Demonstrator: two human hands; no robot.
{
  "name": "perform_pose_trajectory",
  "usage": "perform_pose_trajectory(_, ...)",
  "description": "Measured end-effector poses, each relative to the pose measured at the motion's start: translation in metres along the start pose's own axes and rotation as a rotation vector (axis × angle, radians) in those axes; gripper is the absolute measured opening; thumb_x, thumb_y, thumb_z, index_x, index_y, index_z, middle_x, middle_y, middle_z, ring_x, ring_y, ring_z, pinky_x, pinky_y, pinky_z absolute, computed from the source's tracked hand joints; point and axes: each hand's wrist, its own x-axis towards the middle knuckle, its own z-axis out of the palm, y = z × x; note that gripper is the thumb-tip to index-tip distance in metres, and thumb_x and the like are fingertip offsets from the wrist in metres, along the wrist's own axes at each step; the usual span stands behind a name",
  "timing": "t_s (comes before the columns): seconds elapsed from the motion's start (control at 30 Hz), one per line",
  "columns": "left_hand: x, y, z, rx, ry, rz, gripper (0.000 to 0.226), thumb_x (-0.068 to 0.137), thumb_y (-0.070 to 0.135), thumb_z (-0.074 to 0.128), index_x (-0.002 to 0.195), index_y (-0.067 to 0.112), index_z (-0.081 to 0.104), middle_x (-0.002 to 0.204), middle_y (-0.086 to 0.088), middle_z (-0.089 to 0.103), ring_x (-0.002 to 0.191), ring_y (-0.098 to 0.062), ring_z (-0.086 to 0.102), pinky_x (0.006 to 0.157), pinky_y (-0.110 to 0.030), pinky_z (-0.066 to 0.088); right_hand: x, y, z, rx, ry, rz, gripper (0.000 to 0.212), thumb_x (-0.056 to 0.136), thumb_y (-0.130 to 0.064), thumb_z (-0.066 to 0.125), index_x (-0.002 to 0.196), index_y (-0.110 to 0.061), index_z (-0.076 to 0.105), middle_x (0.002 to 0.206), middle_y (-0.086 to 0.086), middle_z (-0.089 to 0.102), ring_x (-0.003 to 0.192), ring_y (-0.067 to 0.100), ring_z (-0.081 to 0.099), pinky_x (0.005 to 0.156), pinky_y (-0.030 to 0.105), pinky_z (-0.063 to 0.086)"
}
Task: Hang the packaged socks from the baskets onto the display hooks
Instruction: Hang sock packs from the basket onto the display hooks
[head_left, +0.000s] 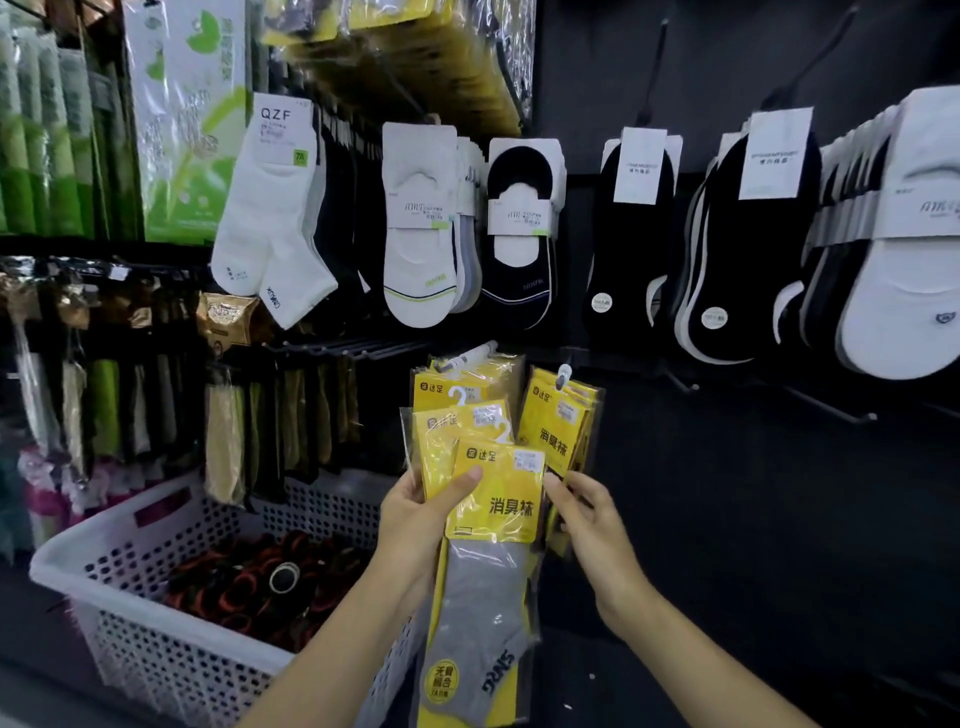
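White basket (130, 551) low left, dark rolled items inside. Left hand (415, 514) grips a fanned stack of yellow sock packs (493, 499) in front of the display wall, thumb across the front one. Judgement: light, flat, floppy below the card header, film slippery; best taken at the stiff header beside the white hanger (502, 431). Right hand (582, 514) touches the front pack's right edge; pinching or not, cannot tell. Hung packs (561, 421) just right on a hook (563, 375).
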Motion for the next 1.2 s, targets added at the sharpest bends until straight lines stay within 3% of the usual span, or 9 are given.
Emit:
perform_pose_trajectory(0.07, -0.001, -0.005, 0.007, -0.002, -0.029, -0.019, 0.045, 0.059, 0.018, 0.081, 0.102, 0.012, 0.067, 0.093, -0.009, 0.076, 0.082, -0.024, 0.073, 0.057, -0.027, 0.057, -0.005, -0.001, 0.0, 0.003, -0.018, -0.002, 0.057, 0.072, -0.05, 0.069, 0.121, -0.024, 0.053, 0.131, 0.001, 0.054, 0.122, 0.016, 0.053, 0.102, 0.037, 0.046)
perform_pose_trajectory(0.2, -0.005, -0.012, 0.015, 0.042, -0.077, -0.035, 0.049, 0.06, 0.03, 0.081, 0.104, 0.015, 0.068, 0.097, -0.007, 0.075, 0.088, -0.023, 0.073, 0.064, -0.028, 0.059, -0.007, -0.003, -0.004, 0.048, 0.002, -0.027, 0.028, 0.081, -0.031, 0.071, 0.103, -0.013, 0.065, 0.123, 0.01, 0.06, 0.113, 0.023, 0.06, 0.096, 0.043, 0.051)
perform_pose_trajectory(0.37, -0.003, -0.008, 0.011, 0.19, 0.002, 0.036, 0.028, 0.084, 0.045, 0.06, 0.099, 0.024, 0.071, 0.097, 0.005, 0.075, 0.09, -0.01, 0.071, 0.08, -0.029, 0.053, -0.006, -0.007, -0.016, 0.14, 0.098, -0.101, 0.014, 0.088, -0.023, 0.064, 0.1, -0.015, 0.061, 0.099, 0.002, 0.073, 0.091, 0.014, 0.07, 0.077, 0.028, 0.056)
perform_pose_trajectory(0.43, 0.0, -0.002, 0.005, 0.222, 0.085, 0.091, 0.022, 0.087, 0.042, 0.059, 0.093, 0.025, 0.071, 0.094, 0.008, 0.075, 0.087, -0.006, 0.071, 0.078, -0.026, 0.051, -0.002, -0.01, -0.022, 0.157, 0.141, -0.124, 0.01, 0.091, -0.021, 0.061, 0.1, -0.017, 0.06, 0.095, 0.002, 0.074, 0.087, 0.014, 0.071, 0.077, 0.029, 0.056)
perform_pose_trajectory(0.63, 0.009, 0.014, -0.016, 0.263, 0.189, 0.182, 0.011, 0.088, 0.042, 0.06, 0.086, 0.034, 0.067, 0.089, 0.018, 0.071, 0.091, 0.005, 0.06, 0.084, -0.02, 0.042, 0.02, -0.027, -0.031, 0.158, 0.237, -0.204, 0.004, 0.094, -0.018, 0.056, 0.094, -0.022, 0.057, 0.085, -0.006, 0.072, 0.069, 0.0, 0.07, 0.056, 0.013, 0.052)
perform_pose_trajectory(0.8, 0.012, 0.019, -0.025, 0.283, 0.192, 0.205, 0.014, 0.088, 0.044, 0.058, 0.086, 0.034, 0.068, 0.092, 0.017, 0.071, 0.093, 0.006, 0.059, 0.085, -0.021, 0.04, 0.044, -0.036, -0.02, 0.083, 0.228, -0.197, 0.002, 0.094, -0.017, 0.058, 0.095, -0.018, 0.058, 0.089, 0.001, 0.072, 0.08, 0.012, 0.069, 0.069, 0.027, 0.056)
perform_pose_trajectory(0.93, 0.013, 0.018, -0.025, 0.298, 0.194, 0.207, 0.015, 0.087, 0.045, 0.059, 0.089, 0.033, 0.068, 0.096, 0.014, 0.072, 0.096, 0.001, 0.061, 0.09, -0.026, 0.042, 0.068, -0.031, -0.009, 0.088, 0.318, -0.086, 0.006, 0.092, -0.016, 0.06, 0.097, -0.013, 0.058, 0.093, 0.008, 0.071, 0.089, 0.024, 0.068, 0.082, 0.042, 0.057)
perform_pose_trajectory(1.03, 0.011, 0.018, -0.02, 0.303, 0.176, 0.203, 0.014, 0.088, 0.044, 0.059, 0.086, 0.034, 0.068, 0.084, 0.022, 0.072, 0.084, 0.01, 0.063, 0.078, -0.017, 0.041, 0.082, -0.027, -0.006, 0.064, 0.458, -0.015, 0.02, 0.087, -0.018, 0.068, 0.104, -0.01, 0.058, 0.1, 0.008, 0.068, 0.091, 0.023, 0.066, 0.08, 0.036, 0.055)
perform_pose_trajectory(1.2, 0.003, 0.009, -0.013, 0.311, 0.102, 0.155, 0.023, 0.088, 0.041, 0.058, 0.094, 0.024, 0.072, 0.092, 0.008, 0.076, 0.088, -0.005, 0.07, 0.081, -0.025, 0.048, 0.073, -0.014, -0.012, -0.042, 0.603, 0.019, 0.032, 0.084, -0.018, 0.071, 0.109, -0.012, 0.053, 0.116, 0.01, 0.057, 0.089, 0.017, 0.054, 0.075, 0.03, 0.044)
